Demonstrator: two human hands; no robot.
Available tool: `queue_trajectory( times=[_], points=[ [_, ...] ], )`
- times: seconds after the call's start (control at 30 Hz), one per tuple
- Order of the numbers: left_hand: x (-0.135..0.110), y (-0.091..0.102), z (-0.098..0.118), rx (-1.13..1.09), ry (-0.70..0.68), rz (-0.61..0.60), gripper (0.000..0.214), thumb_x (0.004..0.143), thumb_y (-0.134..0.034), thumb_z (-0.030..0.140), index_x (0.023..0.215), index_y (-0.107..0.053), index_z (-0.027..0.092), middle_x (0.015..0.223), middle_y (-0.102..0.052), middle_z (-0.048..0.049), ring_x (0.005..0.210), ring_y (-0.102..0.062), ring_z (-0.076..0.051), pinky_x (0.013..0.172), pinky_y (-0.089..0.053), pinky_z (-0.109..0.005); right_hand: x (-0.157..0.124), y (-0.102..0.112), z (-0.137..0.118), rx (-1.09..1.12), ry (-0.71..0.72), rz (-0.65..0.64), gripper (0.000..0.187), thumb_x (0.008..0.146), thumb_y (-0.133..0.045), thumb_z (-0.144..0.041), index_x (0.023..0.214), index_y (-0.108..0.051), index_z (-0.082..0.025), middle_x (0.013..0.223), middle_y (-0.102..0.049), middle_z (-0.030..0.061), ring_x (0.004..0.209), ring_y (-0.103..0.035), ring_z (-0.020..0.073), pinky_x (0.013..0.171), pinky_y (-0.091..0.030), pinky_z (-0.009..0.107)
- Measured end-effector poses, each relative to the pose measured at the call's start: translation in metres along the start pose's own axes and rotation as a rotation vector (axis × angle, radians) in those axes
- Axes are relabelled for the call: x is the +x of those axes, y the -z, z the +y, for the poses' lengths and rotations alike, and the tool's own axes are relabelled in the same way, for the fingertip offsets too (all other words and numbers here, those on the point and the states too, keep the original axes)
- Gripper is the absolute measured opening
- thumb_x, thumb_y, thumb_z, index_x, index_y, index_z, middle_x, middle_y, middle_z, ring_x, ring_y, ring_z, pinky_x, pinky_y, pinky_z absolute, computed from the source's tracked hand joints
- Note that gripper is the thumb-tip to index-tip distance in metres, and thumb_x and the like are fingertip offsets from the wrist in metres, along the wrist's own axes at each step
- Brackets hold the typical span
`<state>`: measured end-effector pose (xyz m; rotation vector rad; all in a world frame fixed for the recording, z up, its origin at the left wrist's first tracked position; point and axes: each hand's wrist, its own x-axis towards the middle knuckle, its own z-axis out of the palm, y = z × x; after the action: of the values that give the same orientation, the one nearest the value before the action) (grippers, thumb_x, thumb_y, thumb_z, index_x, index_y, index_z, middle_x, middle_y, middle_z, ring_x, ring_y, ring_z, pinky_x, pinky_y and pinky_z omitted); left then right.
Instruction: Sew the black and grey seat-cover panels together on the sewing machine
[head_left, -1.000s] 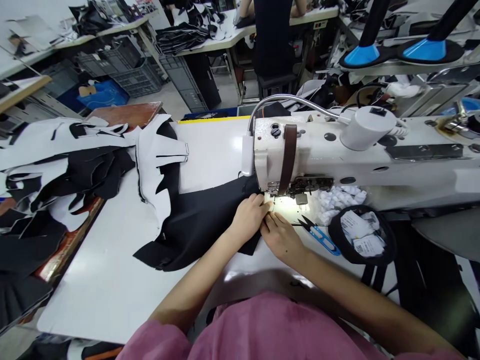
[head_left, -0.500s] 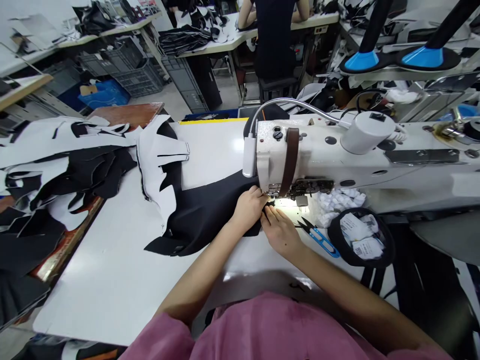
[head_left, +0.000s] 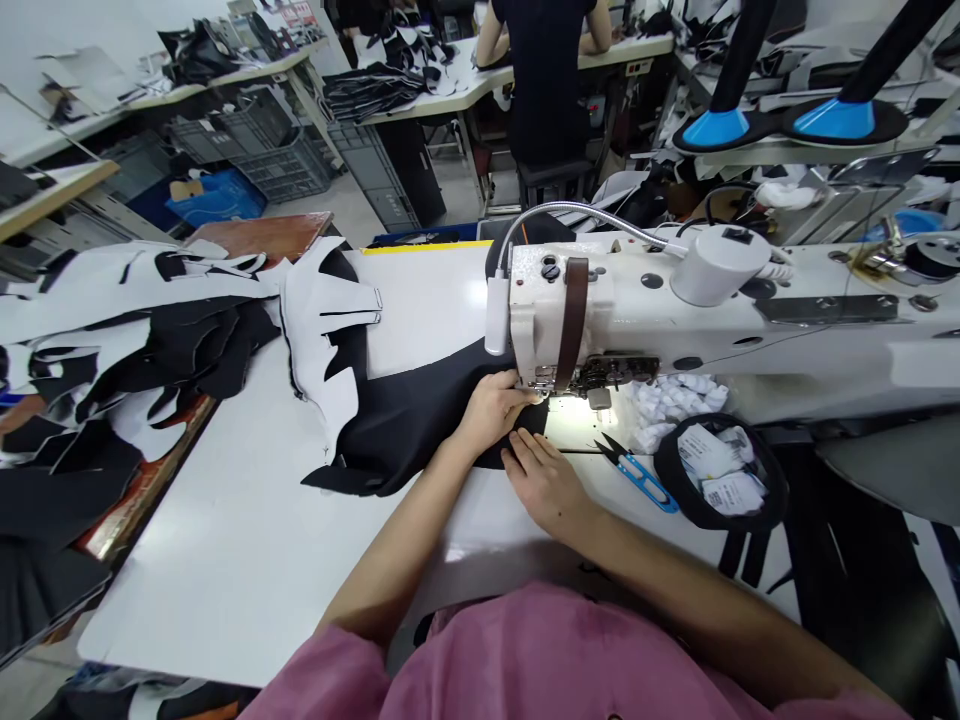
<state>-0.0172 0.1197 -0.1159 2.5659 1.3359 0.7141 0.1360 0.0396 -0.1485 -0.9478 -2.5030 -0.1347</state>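
A black fabric piece (head_left: 409,415) with a white underside lies on the white table (head_left: 247,540), its right end under the head of the white sewing machine (head_left: 600,310). My left hand (head_left: 491,410) rests on the fabric right at the needle, fingers bent and pressed on the cloth. My right hand (head_left: 544,480) lies flat on the fabric's near edge, fingers stretched toward the needle.
Blue-handled thread snips (head_left: 637,472) lie right of my hands. A black round container (head_left: 724,475) holds white labels, with a heap of white labels (head_left: 675,400) behind it. Black and white cut pieces (head_left: 127,350) pile up at left. Another person (head_left: 544,60) sits at a far table.
The black fabric has slid right and farther under the machine head. My right hand has drawn back a little from the needle and flattened on the cloth.
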Motion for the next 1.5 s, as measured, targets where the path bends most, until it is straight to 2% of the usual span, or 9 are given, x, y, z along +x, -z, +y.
queue_trajectory(
  times=[0.13, 0.3, 0.5, 0.67, 0.77, 0.9, 1.1, 1.33, 1.5],
  points=[
    [-0.005, -0.01, 0.007, 0.029, -0.064, -0.031, 0.024, 0.093, -0.048, 0.016, 0.09, -0.071, 0.017, 0.091, -0.066, -0.0059, 0.088, -0.06, -0.017, 0.081, -0.049, -0.029, -0.002, 0.001, -0.004, 0.001, 0.007, 0.006, 0.03, 0.088, -0.049, -0.007, 0.111, -0.067, -0.007, 0.118, -0.065, 0.0193, 0.114, -0.059, 0.0273, 0.098, -0.049, 0.041],
    [-0.005, -0.019, 0.025, 0.185, 0.026, -0.051, 0.023, 0.093, -0.049, 0.016, 0.081, -0.069, 0.014, 0.083, -0.062, -0.0061, 0.079, -0.057, -0.018, 0.076, -0.049, -0.03, -0.003, 0.001, -0.002, 0.022, -0.024, 0.019, 0.027, 0.086, -0.049, -0.005, 0.101, -0.071, -0.009, 0.109, -0.068, 0.0177, 0.109, -0.06, 0.026, 0.099, -0.048, 0.04],
    [0.001, -0.018, 0.034, 0.176, 0.111, -0.043, 0.024, 0.091, -0.049, 0.012, 0.077, -0.068, 0.015, 0.076, -0.061, -0.0055, 0.074, -0.057, -0.016, 0.073, -0.051, -0.03, -0.003, -0.003, 0.002, 0.103, -0.052, -0.002, 0.026, 0.082, -0.051, -0.003, 0.098, -0.071, -0.006, 0.103, -0.068, 0.0203, 0.107, -0.061, 0.0267, 0.103, -0.045, 0.041],
    [-0.001, -0.007, 0.021, 0.031, 0.123, 0.029, 0.018, 0.089, -0.051, 0.013, 0.096, -0.067, 0.017, 0.099, -0.064, -0.0077, 0.092, -0.059, -0.018, 0.081, -0.052, -0.031, -0.001, -0.002, 0.005, 0.106, -0.07, 0.011, 0.032, 0.086, -0.047, -0.005, 0.11, -0.068, -0.007, 0.117, -0.065, 0.0197, 0.116, -0.057, 0.0272, 0.103, -0.045, 0.041],
    [0.0, -0.004, 0.004, 0.093, 0.072, 0.049, 0.019, 0.091, -0.049, 0.016, 0.09, -0.068, 0.017, 0.093, -0.064, -0.0079, 0.095, -0.057, -0.021, 0.081, -0.051, -0.034, -0.002, -0.001, 0.001, 0.118, -0.037, 0.005, 0.032, 0.088, -0.049, -0.009, 0.116, -0.066, -0.008, 0.126, -0.061, 0.0194, 0.125, -0.051, 0.0286, 0.106, -0.043, 0.044],
    [0.002, -0.005, -0.01, 0.083, -0.107, 0.018, 0.028, 0.095, -0.043, 0.017, 0.086, -0.07, 0.019, 0.086, -0.066, -0.0053, 0.091, -0.057, -0.019, 0.08, -0.049, -0.034, -0.003, 0.001, -0.002, 0.15, 0.005, -0.017, 0.031, 0.09, -0.054, -0.015, 0.118, -0.064, -0.008, 0.13, -0.058, 0.0196, 0.129, -0.047, 0.0294, 0.109, -0.039, 0.048],
    [0.004, -0.005, 0.003, 0.204, -0.19, -0.069, 0.029, 0.096, -0.042, 0.018, 0.084, -0.068, 0.016, 0.084, -0.066, -0.0056, 0.084, -0.055, -0.019, 0.077, -0.045, -0.032, 0.003, 0.004, 0.002, 0.205, -0.051, -0.016, 0.029, 0.09, -0.058, -0.023, 0.114, -0.066, -0.008, 0.124, -0.062, 0.018, 0.121, -0.054, 0.0274, 0.107, -0.043, 0.043],
    [0.01, -0.013, 0.022, 0.271, -0.087, -0.068, 0.02, 0.09, -0.054, 0.014, 0.075, -0.066, 0.016, 0.068, -0.062, -0.0021, 0.069, -0.053, -0.017, 0.075, -0.043, -0.03, 0.007, 0.011, 0.006, 0.271, -0.069, -0.08, 0.029, 0.087, -0.063, -0.027, 0.107, -0.065, -0.007, 0.112, -0.064, 0.0192, 0.115, -0.055, 0.0302, 0.107, -0.042, 0.047],
    [0.014, -0.018, 0.028, 0.221, 0.045, -0.044, 0.019, 0.087, -0.057, 0.012, 0.072, -0.068, 0.016, 0.066, -0.064, -0.0025, 0.07, -0.054, -0.017, 0.073, -0.044, -0.029, 0.007, 0.012, 0.007, 0.303, -0.073, -0.115, 0.027, 0.088, -0.061, -0.028, 0.103, -0.064, -0.007, 0.105, -0.063, 0.019, 0.112, -0.055, 0.0323, 0.106, -0.041, 0.053]
  ],
)
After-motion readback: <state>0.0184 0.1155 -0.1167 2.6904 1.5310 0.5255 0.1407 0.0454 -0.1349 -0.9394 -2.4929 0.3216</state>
